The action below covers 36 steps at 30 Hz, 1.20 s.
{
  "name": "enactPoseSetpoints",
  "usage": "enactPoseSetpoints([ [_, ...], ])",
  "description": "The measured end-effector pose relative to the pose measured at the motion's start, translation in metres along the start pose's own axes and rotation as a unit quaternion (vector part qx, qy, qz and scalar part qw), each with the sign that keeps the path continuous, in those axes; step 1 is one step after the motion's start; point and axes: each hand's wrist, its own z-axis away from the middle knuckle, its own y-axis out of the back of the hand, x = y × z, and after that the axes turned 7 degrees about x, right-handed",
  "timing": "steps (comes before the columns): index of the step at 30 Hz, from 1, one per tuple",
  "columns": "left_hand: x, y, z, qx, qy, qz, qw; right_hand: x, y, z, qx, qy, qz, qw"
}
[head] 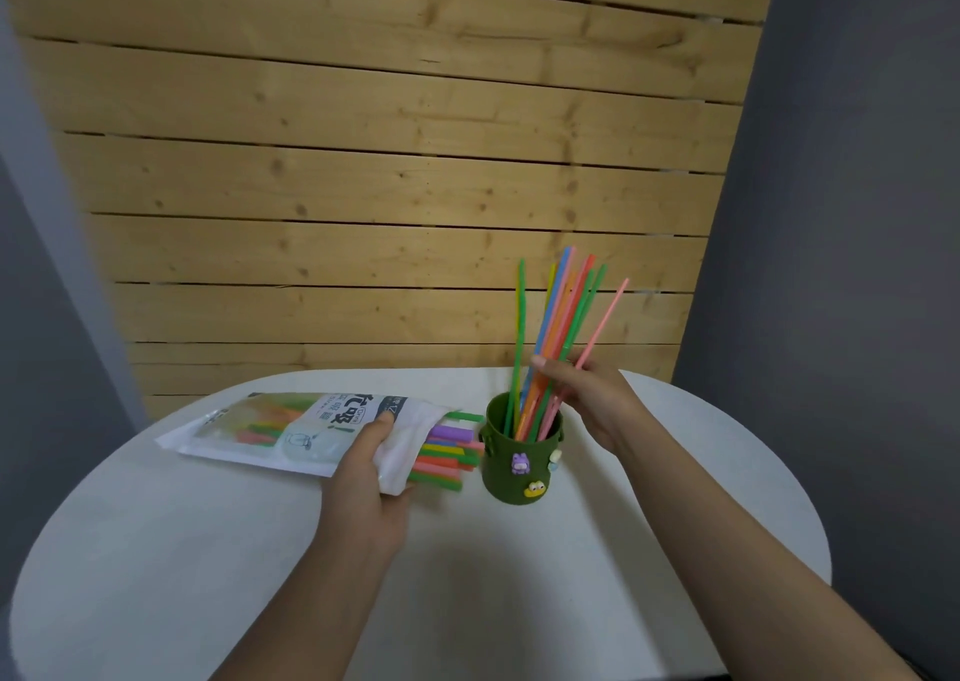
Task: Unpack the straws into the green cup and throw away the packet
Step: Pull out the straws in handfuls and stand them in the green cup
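Observation:
A dark green cup (511, 472) with small cartoon figures stuck on it stands on the white table, right of centre. Several coloured straws (558, 311) stand in it, fanned upward. My right hand (587, 399) is above and right of the cup, fingers closed around the middle of that bunch. A white and clear straw packet (280, 428) lies flat to the cup's left, its open end facing the cup. More straws (447, 454) poke out of that end. My left hand (363, 477) grips the packet near its opening.
The round white table (156, 576) fills the lower view, its edges curving away at left and right. A wooden slat wall (363, 160) rises right behind it, with grey walls on both sides.

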Motion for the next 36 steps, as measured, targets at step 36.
enactPoseSetpoints([
  [36,-0.028,-0.010,0.019,0.032,-0.054,0.002,0.998,0.013,-0.046,0.113,0.038,0.061,0.167,0.983],
])
